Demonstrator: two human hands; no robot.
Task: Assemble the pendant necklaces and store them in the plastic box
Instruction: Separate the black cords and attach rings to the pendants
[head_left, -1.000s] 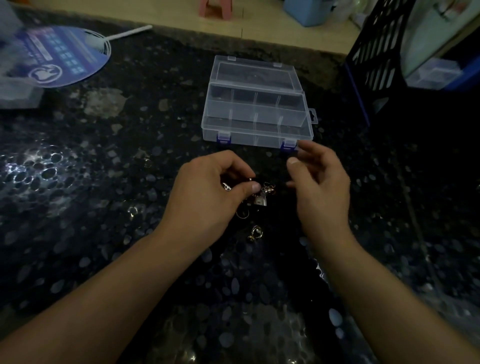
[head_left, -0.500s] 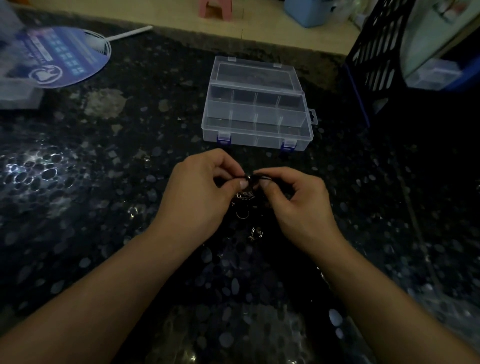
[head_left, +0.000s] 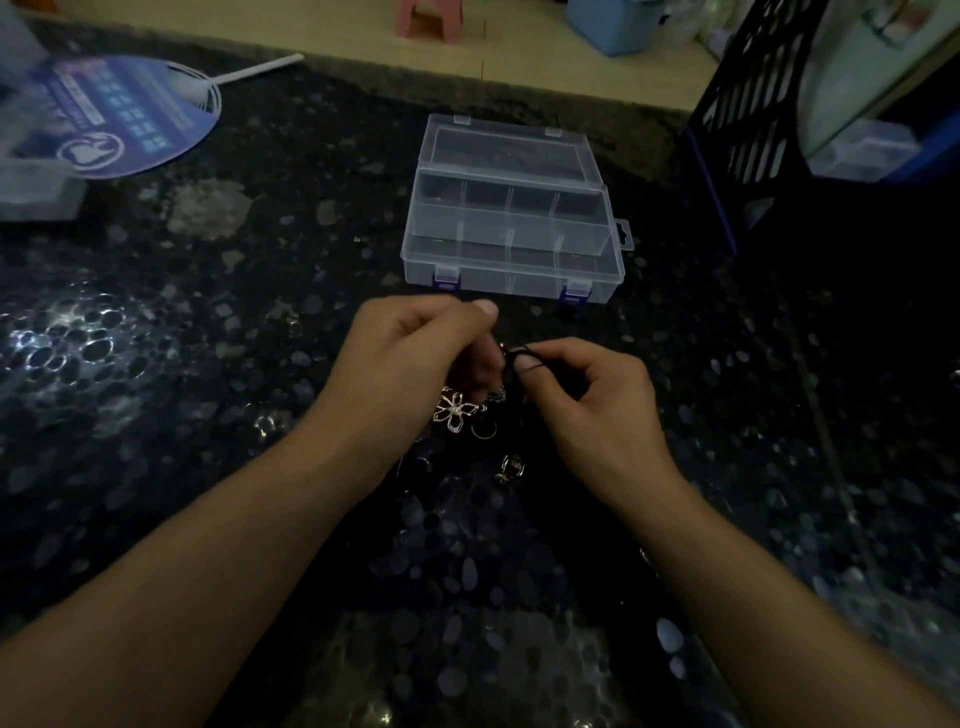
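Two hands meet over the dark counter (head_left: 156, 364), just in front of the plastic box (head_left: 511, 244), which lies well within reach. The left hand (head_left: 410, 374) has its fingers curled, seemingly pinching something too small to make out, above a silver flower pendant (head_left: 456, 410). The right hand (head_left: 587, 405) pinches a thin black cord (head_left: 519, 353). The threading step looks to be in hand; next, the cord end probably needs guiding through a pendant's loop before anything goes into a compartment.

Clear plastic box (head_left: 511, 244) lies open mid-counter, compartments divided. Silver flower pendant (head_left: 456, 410) and ring (head_left: 484, 430) lie nearer the front edge.
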